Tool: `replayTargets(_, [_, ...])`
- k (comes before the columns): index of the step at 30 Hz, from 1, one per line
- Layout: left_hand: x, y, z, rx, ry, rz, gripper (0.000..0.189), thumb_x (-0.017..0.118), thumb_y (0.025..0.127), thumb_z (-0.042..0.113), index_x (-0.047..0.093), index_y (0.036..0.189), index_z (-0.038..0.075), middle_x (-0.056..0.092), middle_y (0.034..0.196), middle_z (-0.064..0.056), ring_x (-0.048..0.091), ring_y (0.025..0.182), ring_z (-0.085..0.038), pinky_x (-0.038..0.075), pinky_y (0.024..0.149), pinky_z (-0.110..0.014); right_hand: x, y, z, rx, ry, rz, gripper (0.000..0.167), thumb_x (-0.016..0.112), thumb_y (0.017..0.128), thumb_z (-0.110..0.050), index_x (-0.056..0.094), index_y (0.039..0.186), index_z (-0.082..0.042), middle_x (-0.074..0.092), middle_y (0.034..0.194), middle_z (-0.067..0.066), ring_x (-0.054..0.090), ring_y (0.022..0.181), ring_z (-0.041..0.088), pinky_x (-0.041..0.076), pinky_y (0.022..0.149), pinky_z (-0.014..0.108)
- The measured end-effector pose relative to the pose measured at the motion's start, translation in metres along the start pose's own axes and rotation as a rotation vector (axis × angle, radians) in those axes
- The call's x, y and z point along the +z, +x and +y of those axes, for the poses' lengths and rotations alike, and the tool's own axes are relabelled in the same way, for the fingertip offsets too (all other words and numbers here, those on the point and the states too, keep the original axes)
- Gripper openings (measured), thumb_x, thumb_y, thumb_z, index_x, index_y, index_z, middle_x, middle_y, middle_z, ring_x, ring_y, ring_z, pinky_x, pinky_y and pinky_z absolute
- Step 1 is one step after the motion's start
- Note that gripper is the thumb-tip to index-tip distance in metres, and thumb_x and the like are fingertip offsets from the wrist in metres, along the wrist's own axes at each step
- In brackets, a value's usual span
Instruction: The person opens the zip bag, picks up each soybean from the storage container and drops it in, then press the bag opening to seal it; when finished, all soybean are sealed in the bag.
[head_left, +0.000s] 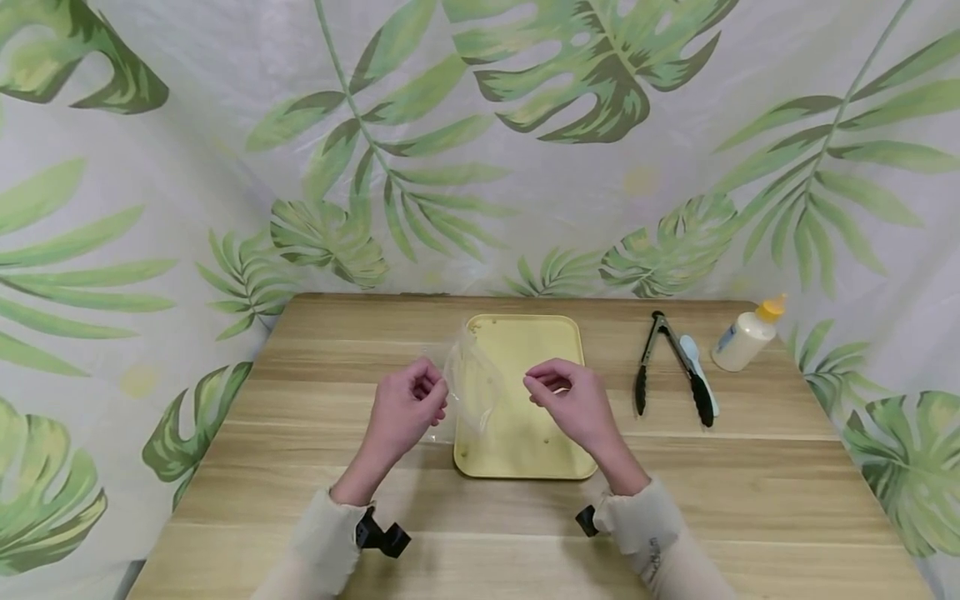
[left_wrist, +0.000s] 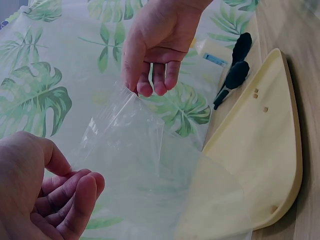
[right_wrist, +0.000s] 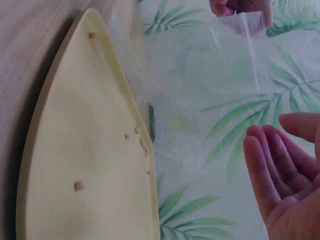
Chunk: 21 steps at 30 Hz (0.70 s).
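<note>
A clear plastic zip bag [head_left: 474, 387] hangs over the left part of a yellow tray [head_left: 517, 450]. My left hand [head_left: 407, 402] pinches the bag's edge between thumb and fingers. My right hand [head_left: 573, 402] is held above the tray's right side, to the right of the bag. In the right wrist view, the thumb and fingers of my right hand [right_wrist: 285, 175] are apart with nothing between them. The bag [right_wrist: 200, 65] looks flat and see-through, with its zip strip toward my hands. Several small tan bits [right_wrist: 78, 185] lie on the tray.
Black-tipped tongs [head_left: 663, 350] lie spread on the wooden table [head_left: 300, 500], right of the tray. Beside them are a light blue spoon [head_left: 691, 350] and a white bottle with a yellow cap [head_left: 742, 340]. A leaf-patterned sheet [head_left: 570, 208] hangs behind the table.
</note>
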<state>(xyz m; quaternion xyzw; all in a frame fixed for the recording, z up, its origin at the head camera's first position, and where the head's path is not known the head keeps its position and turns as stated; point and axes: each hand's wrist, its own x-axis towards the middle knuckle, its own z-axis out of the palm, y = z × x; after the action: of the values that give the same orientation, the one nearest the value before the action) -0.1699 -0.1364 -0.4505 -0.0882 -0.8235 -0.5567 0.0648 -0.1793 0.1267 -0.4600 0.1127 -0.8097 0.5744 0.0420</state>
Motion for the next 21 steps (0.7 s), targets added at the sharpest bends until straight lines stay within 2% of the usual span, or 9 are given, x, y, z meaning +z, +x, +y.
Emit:
replayTargets(8, [-0.006, -0.001, -0.005, -0.013, 0.025, -0.002, 0.016, 0.06, 0.093, 0.002, 0.063, 0.078, 0.007, 0.066, 0.066, -0.011, 0.066, 0.053, -0.019, 0.06, 0.047, -0.031, -0.02, 0.001, 0.011, 0.035, -0.01, 0.012, 0.02, 0.074, 0.096, -0.018, 0.075, 0.11, -0.003, 0.075, 0.096, 0.015, 0.074, 0.081, 0.022, 0.064, 0.072, 0.025])
replayTargets(12, [-0.008, -0.001, -0.007, -0.007, 0.032, -0.004, 0.016, 0.059, 0.093, 0.002, 0.064, 0.079, 0.007, 0.066, 0.066, -0.011, 0.066, 0.053, -0.019, 0.06, 0.047, -0.031, -0.03, 0.001, 0.017, 0.057, -0.027, 0.026, 0.021, 0.074, 0.096, -0.018, 0.075, 0.111, -0.003, 0.074, 0.096, 0.015, 0.072, 0.083, 0.028, 0.061, 0.07, 0.022])
replayTargets(17, [-0.008, 0.0, -0.01, -0.001, 0.024, -0.014, 0.016, 0.059, 0.092, 0.001, 0.063, 0.078, 0.007, 0.067, 0.067, -0.014, 0.067, 0.053, -0.021, 0.06, 0.047, -0.031, -0.041, -0.003, 0.029, 0.042, -0.13, 0.018, 0.017, 0.075, 0.095, -0.019, 0.077, 0.107, -0.007, 0.075, 0.093, 0.01, 0.07, 0.081, 0.022, 0.061, 0.064, 0.024])
replayTargets(21, [-0.007, 0.001, -0.012, -0.003, 0.011, -0.027, 0.015, 0.059, 0.092, 0.0, 0.063, 0.079, 0.006, 0.067, 0.068, -0.018, 0.066, 0.053, -0.019, 0.06, 0.047, -0.031, -0.048, -0.008, 0.045, 0.03, -0.227, 0.01, 0.015, 0.078, 0.093, -0.018, 0.078, 0.104, -0.008, 0.075, 0.089, 0.004, 0.068, 0.081, 0.017, 0.058, 0.066, 0.024])
